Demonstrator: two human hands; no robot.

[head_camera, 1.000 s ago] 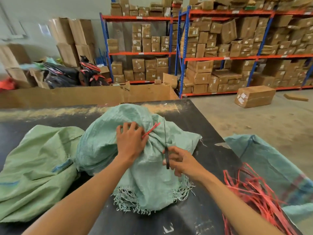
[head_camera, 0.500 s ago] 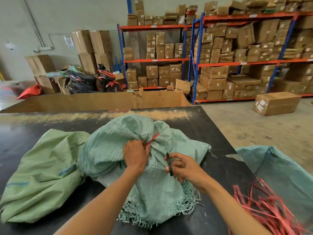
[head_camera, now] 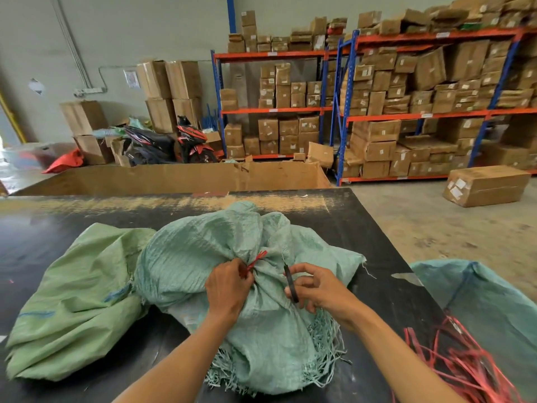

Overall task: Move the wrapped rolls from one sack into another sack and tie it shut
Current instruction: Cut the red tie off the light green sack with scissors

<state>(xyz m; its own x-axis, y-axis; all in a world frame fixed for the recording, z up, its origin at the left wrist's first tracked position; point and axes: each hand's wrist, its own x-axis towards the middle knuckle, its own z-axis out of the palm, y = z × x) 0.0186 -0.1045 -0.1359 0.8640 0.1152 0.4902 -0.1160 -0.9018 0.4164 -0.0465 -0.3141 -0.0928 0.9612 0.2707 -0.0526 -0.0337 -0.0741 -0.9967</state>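
On black table, tied sack — hands gripping red tie, tool, labels illegible

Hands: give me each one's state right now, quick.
Left hand: closed, pinching the red tie at the gathered neck of the teal sack.
Right hand: closed, gripping a thin dark-handled tool.

bare black tabletop behind teal sack, red straps crowding right
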